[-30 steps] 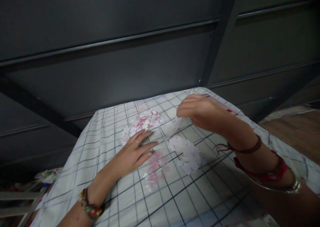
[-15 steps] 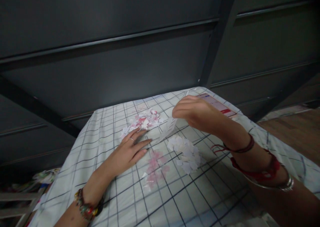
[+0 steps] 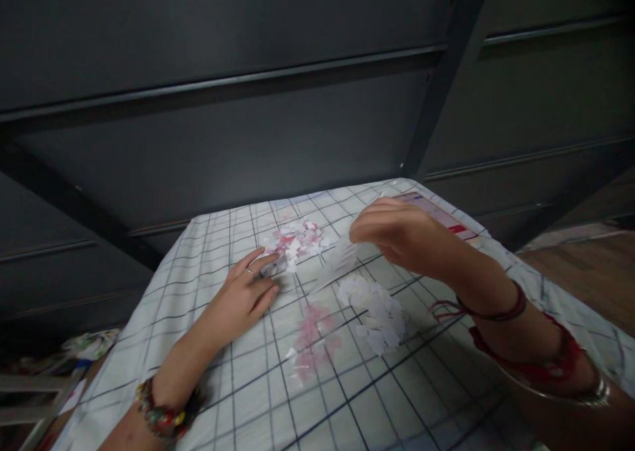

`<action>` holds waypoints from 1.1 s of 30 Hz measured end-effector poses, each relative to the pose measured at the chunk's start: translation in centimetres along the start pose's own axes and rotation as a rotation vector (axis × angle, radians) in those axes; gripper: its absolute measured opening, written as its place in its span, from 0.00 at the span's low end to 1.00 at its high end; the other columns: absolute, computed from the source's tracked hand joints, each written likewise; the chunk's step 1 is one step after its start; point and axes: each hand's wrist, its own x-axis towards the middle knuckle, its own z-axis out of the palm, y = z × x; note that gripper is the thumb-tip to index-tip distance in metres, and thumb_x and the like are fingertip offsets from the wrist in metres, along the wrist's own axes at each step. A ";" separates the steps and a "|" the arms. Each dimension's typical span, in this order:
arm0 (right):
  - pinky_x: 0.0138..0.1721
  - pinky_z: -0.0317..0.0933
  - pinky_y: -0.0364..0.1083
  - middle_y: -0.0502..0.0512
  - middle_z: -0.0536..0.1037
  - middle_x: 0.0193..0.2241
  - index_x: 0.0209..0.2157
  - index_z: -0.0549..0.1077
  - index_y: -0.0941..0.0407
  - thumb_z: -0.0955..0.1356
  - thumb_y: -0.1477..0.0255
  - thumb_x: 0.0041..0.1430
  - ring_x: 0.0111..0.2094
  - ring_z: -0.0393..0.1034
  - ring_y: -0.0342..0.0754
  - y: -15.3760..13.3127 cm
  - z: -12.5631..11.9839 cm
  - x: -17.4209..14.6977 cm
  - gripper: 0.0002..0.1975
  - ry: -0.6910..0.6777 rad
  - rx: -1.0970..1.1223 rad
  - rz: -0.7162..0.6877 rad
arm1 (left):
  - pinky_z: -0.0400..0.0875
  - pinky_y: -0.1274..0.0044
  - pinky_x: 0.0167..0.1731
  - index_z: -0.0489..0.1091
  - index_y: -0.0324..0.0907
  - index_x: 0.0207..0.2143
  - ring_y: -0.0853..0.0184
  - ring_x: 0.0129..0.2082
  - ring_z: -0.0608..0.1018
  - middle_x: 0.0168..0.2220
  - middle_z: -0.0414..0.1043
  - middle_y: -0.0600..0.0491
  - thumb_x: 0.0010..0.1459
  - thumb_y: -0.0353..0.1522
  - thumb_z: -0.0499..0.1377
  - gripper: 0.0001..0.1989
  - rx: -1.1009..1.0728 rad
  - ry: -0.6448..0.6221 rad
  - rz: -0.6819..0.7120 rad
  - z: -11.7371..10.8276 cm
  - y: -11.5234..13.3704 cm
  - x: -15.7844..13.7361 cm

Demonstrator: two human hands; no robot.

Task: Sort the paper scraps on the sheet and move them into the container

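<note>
My left hand (image 3: 245,295) rests low over the cloth with fingers apart, its fingertips at the near left edge of a pile of white and pink paper scraps (image 3: 297,239). Whether a scrap is under a fingertip cannot be made out. My right hand (image 3: 391,233) is raised, fingers bent together, pinching the top of a thin translucent plastic piece (image 3: 342,260) that slants down to the left. Its fingertips are partly hidden. Below it lies a heap of white paper scraps (image 3: 374,312). Left of that heap are pink translucent scraps (image 3: 315,342).
A checked white cloth (image 3: 238,385) covers the table. A phone with a lit screen (image 3: 446,221) lies behind my right wrist. A dark panelled wall (image 3: 248,140) stands along the far edge. A pale slatted frame (image 3: 34,385) is at lower left.
My left hand has drawn back left, toward the near side of the mixed scrap pile. My right hand keeps its pinch on the plastic piece. The whole view has shifted slightly.
</note>
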 end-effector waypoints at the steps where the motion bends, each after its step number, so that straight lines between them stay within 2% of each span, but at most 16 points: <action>1: 0.35 0.55 0.43 0.50 0.70 0.22 0.21 0.66 0.56 0.56 0.87 0.41 0.27 0.61 0.43 0.1 0.0 -0.1 0.14 -0.006 -0.020 0.003 | 0.57 0.62 0.56 0.74 0.39 0.31 0.56 0.58 0.57 0.54 0.62 0.46 0.63 0.32 0.48 0.16 0.000 -0.001 -0.001 0.0 0.0 0.0; 5: 0.34 0.54 0.44 0.51 0.69 0.21 0.21 0.65 0.56 0.56 0.88 0.39 0.27 0.60 0.43 0.2 0.2 -0.2 0.14 -0.021 -0.055 0.010 | 0.57 0.63 0.56 0.74 0.40 0.30 0.57 0.58 0.57 0.54 0.62 0.48 0.62 0.33 0.48 0.15 -0.013 -0.003 -0.016 0.0 0.0 -0.1; 9: 0.34 0.55 0.42 0.50 0.69 0.21 0.20 0.65 0.56 0.56 0.88 0.39 0.26 0.60 0.42 -0.2 0.3 -0.1 0.15 0.023 0.011 0.002 | 0.57 0.63 0.56 0.73 0.40 0.29 0.57 0.59 0.56 0.55 0.61 0.48 0.62 0.33 0.48 0.16 -0.017 -0.011 -0.017 0.0 0.0 0.0; 15: 0.35 0.55 0.44 0.51 0.70 0.21 0.21 0.66 0.56 0.56 0.88 0.40 0.27 0.62 0.43 0.0 0.5 0.0 0.15 0.000 -0.104 0.046 | 0.57 0.62 0.56 0.73 0.40 0.31 0.57 0.59 0.56 0.54 0.62 0.48 0.63 0.33 0.48 0.16 -0.020 -0.022 -0.012 -0.1 -0.1 -0.1; 20: 0.34 0.55 0.42 0.49 0.70 0.21 0.21 0.66 0.56 0.56 0.89 0.41 0.27 0.63 0.41 -0.3 0.8 0.0 0.16 0.019 0.033 0.024 | 0.56 0.62 0.57 0.73 0.40 0.32 0.57 0.59 0.56 0.54 0.62 0.48 0.63 0.33 0.47 0.16 -0.033 -0.026 -0.017 -0.2 -0.2 -0.2; 23: 0.34 0.55 0.43 0.49 0.70 0.21 0.21 0.66 0.56 0.56 0.89 0.42 0.27 0.62 0.42 -0.2 0.7 -0.1 0.15 0.039 -0.042 0.032 | 0.55 0.62 0.57 0.74 0.39 0.32 0.57 0.59 0.56 0.54 0.62 0.47 0.63 0.33 0.47 0.17 -0.032 -0.024 -0.037 -0.4 -0.4 -0.3; 26: 0.34 0.54 0.44 0.49 0.70 0.21 0.20 0.65 0.56 0.56 0.89 0.40 0.26 0.61 0.42 0.2 0.6 -0.2 0.15 -0.011 -0.095 0.033 | 0.56 0.62 0.57 0.74 0.40 0.32 0.57 0.59 0.57 0.54 0.63 0.48 0.63 0.34 0.47 0.17 -0.030 -0.022 -0.063 -0.6 -0.6 -0.4; 29: 0.34 0.55 0.43 0.49 0.70 0.21 0.21 0.67 0.56 0.57 0.88 0.41 0.26 0.62 0.42 0.0 0.8 -0.1 0.15 -0.040 -0.015 0.016 | 0.56 0.61 0.57 0.74 0.40 0.33 0.56 0.58 0.58 0.54 0.63 0.48 0.63 0.34 0.47 0.16 -0.027 -0.012 -0.094 -0.8 -0.9 -0.5; 33: 0.36 0.56 0.43 0.50 0.74 0.25 0.26 0.70 0.56 0.56 0.89 0.44 0.30 0.65 0.43 -0.9 1.6 0.3 0.18 0.026 0.019 0.054 | 0.57 0.61 0.56 0.74 0.39 0.37 0.55 0.57 0.59 0.52 0.65 0.45 0.62 0.31 0.46 0.16 -0.013 0.042 -0.122 -0.7 -1.3 -0.8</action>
